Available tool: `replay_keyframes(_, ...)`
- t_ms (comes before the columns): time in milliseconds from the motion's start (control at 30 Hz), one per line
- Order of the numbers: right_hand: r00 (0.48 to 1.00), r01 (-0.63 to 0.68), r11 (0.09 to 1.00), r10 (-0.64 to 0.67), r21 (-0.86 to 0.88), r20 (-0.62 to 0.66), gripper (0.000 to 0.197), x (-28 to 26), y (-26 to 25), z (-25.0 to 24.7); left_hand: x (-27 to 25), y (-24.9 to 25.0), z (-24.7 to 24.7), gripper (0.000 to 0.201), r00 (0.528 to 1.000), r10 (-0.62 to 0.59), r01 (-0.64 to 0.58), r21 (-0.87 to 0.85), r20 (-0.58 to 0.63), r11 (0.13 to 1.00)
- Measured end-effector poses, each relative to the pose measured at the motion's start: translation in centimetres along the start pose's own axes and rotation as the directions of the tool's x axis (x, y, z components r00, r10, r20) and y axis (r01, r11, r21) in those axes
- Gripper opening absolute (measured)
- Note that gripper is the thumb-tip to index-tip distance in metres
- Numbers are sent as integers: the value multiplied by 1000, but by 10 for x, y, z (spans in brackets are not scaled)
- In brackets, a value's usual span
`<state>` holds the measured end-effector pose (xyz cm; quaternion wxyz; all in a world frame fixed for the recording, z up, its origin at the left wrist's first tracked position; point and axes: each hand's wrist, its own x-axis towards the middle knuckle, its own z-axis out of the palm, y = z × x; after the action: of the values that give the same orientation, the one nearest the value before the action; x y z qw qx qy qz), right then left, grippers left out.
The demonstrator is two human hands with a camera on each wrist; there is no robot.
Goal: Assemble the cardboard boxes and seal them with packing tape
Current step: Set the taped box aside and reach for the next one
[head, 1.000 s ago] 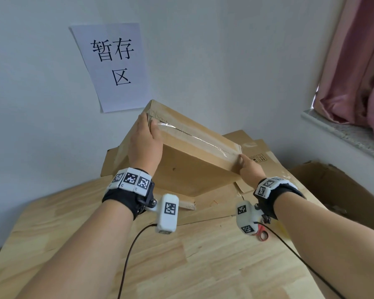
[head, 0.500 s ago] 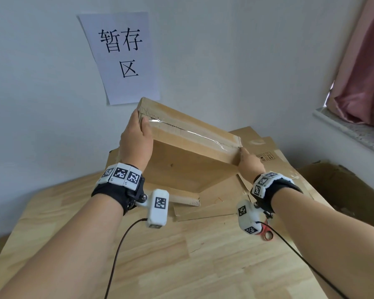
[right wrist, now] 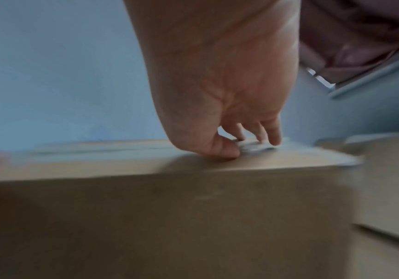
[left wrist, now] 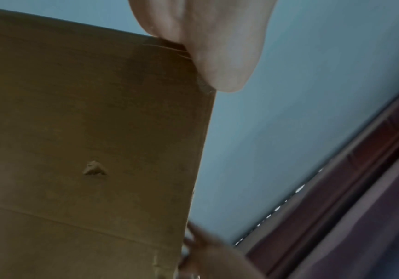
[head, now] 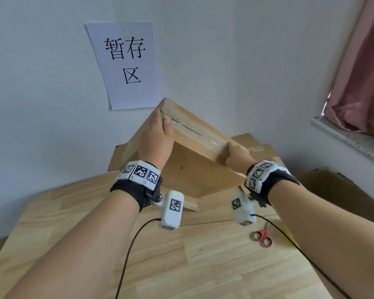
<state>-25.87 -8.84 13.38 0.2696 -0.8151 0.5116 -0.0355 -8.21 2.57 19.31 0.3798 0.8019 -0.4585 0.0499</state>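
Gripping matte tilted cardboard box [head: 194, 169]: left hand [head: 156, 137]; right hand [head: 235, 157] fingers apparently pinching glossy tape [right wrist: 255, 148].

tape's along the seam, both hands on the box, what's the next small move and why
Probably press the loose tape end down over the right edge: the right hand pinches it there, slightly crumpled, while the left hand steadies the tilted box at the seam's far end.

Red-handled scissors [head: 262, 236] are lying on the wooden tabletop [head: 181, 266], toward its right edge. A white paper sign [head: 125, 63] with black characters is hanging on the wall behind the tabletop. A pink curtain [head: 363, 78] is draping over a stone windowsill [head: 350, 139], right of the tabletop.
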Motion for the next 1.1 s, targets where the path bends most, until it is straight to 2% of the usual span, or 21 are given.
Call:
replay_keyframes(67,987,157,987,-158,-31,-40,69,-8,-32,-10,-1,8,0,44,1000,-11,11,2,18,1000)
replay_keyframes(100,962,269,963,-269,-16,-38,73,-14,-48,-12,-2,11,-1,45,999,-27,27,2,29,1000)
replay_keyframes(167,870,492,870,-492,-7,-26,79,-25,-72,-11,-2,13,-4,50,997,-53,54,-16,57,998)
replay_keyframes(233,796,605,796,-605,-20,-29,81,-27,-78,-9,0,9,-9,53,994,-42,49,-69,97,996)
replay_keyframes(267,788,615,788,-615,-12,-34,83,-28,-76,-10,0,7,-12,54,992,-28,40,-96,122,995)
replay_keyframes(367,831,555,832,-554,6,-56,88,-34,-66,-16,-5,10,-21,56,973,20,15,-150,229,989)
replay_keyframes(433,882,467,884,-465,20,-78,79,-40,-65,-24,-11,21,-26,53,956,46,12,-196,288,980)
replay_keyframes(533,914,396,901,-368,175,-174,31,-39,-79,-38,-18,34,-28,49,938,65,8,-210,339,978)
replay_keyframes(567,912,396,886,-350,242,-214,32,-36,-84,-42,-19,38,-25,48,933,84,8,-254,350,967)
replay_keyframes(667,917,381,876,-316,296,-246,60,-27,-90,-45,-14,42,-7,46,895,172,65,-503,411,862)
replay_keyframes(733,918,360,884,-280,299,-281,61,-23,-79,-43,-7,38,1,46,889,227,11,-516,397,856)
replay_keyframes(800,931,298,869,-173,395,-322,55,-23,-58,-46,-3,21,5,48,891,221,-20,-450,398,893)
replay_keyframes(867,939,217,804,-16,554,-345,50,-28,-38,-54,-3,-9,7,47,919,88,8,-241,384,970)
replay_keyframes(900,932,192,778,47,598,-360,49,-32,-29,-57,-4,-24,7,48,941,-11,47,-97,338,994)
replay_keyframes(967,916,176,781,93,600,-390,48,-36,-15,-58,-9,-49,8,60,952,-239,223,102,193,969)
replay_keyframes(1000,910,176,784,101,595,-402,48,-36,-10,-56,-10,-57,9,70,921,-361,352,86,144,932)
replay_keyframes(1033,903,180,783,109,595,-416,48,-35,-7,-54,-11,-62,9,80,864,-482,490,-20,147,872)
replay_keyframes(1067,899,177,779,121,602,-422,48,-34,-3,-53,-11,-65,10,87,793,-578,607,-162,193,778)
replay_keyframes(1100,896,171,769,139,616,-422,47,-34,0,-52,-10,-67,11,88,735,-625,678,-281,264,679)
